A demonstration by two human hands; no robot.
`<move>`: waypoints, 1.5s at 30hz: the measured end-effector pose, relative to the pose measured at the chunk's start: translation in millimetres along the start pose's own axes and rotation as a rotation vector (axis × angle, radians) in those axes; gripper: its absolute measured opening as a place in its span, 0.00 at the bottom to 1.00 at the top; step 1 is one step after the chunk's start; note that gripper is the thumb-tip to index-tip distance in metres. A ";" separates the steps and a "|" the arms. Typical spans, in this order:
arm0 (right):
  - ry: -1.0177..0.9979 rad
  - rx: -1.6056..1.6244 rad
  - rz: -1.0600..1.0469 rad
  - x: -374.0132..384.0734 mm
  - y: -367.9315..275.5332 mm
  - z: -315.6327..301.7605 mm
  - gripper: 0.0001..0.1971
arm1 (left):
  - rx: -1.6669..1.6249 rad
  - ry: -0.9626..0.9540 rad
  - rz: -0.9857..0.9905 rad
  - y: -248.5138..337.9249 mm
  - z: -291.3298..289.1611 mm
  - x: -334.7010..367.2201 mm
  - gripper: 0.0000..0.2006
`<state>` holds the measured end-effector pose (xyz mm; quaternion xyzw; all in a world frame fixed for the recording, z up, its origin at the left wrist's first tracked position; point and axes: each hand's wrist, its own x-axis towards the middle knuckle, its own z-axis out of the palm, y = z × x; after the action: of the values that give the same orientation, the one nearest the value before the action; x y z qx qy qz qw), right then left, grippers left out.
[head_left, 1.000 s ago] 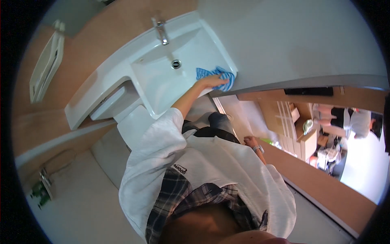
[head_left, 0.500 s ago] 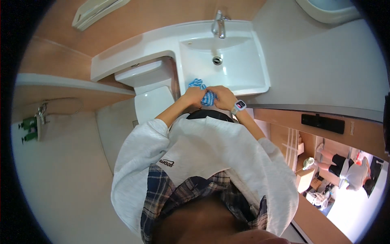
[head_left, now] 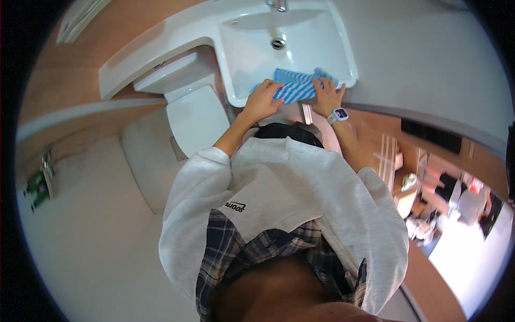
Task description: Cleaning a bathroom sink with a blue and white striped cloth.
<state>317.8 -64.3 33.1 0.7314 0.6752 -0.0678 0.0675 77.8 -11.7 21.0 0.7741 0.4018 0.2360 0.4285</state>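
A blue and white striped cloth (head_left: 295,88) is spread out along the front rim of the white washbasin (head_left: 252,51). At its left end, my left hand (head_left: 264,99) grips the cloth between thumb and fingers. My right hand (head_left: 327,97) holds the other end, its fingers curled over the far side of the fabric. A pale watch (head_left: 338,115) is on my right wrist. Part of the cloth hangs over the inside of the basin, towards the drain (head_left: 278,44).
Above the basin is a chrome faucet (head_left: 278,5). A white toilet with its lid down (head_left: 198,121) stands to the left, under a white counter (head_left: 139,53). Green bottles (head_left: 37,188) sit on a shelf at far left. Through a doorway at right, a person (head_left: 466,201) is near boxes.
The cloth was bunched between my two hands; it is now opened out wide. My hands have moved apart, the right one further right. The view has shifted, bringing the basin higher in the picture.
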 end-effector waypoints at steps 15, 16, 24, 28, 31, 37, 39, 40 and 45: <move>0.174 0.122 0.350 -23.5 -9.1 4.8 0.42 | 0.481 -0.295 0.171 30.1 2.3 30.3 0.28; 0.181 0.138 0.320 -18.3 -16.4 4.0 0.42 | 0.485 -0.280 0.169 30.6 -10.3 19.2 0.25; -0.005 0.254 -0.476 14.0 -114.1 17.9 0.36 | 0.264 -0.333 -0.030 20.8 -79.6 -46.2 0.12; 0.219 0.430 -0.569 11.6 -139.4 30.2 0.32 | 0.225 -0.017 -0.064 28.2 -94.6 -37.4 0.18; 0.258 0.495 -0.603 8.9 -110.8 22.3 0.29 | 0.341 -0.156 -0.061 4.6 -76.7 -17.8 0.30; 0.249 0.290 -0.280 -6.8 -3.8 26.1 0.35 | 0.637 -0.369 0.012 23.0 22.4 11.6 0.40; 0.311 0.228 -0.156 -7.2 24.6 29.7 0.34 | 0.756 -0.191 0.209 39.2 48.1 20.5 0.41; 0.355 0.221 -0.104 -10.0 30.3 24.8 0.35 | 0.744 -0.211 0.214 53.0 50.7 23.1 0.41; 0.368 0.209 0.067 -8.8 14.7 25.2 0.32 | 0.640 -0.328 0.027 69.1 33.1 19.8 0.37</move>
<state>331.6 -78.9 10.1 0.7566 0.6406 -0.0007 -0.1310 141.4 -32.5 63.1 0.9019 0.3709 -0.0236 0.2202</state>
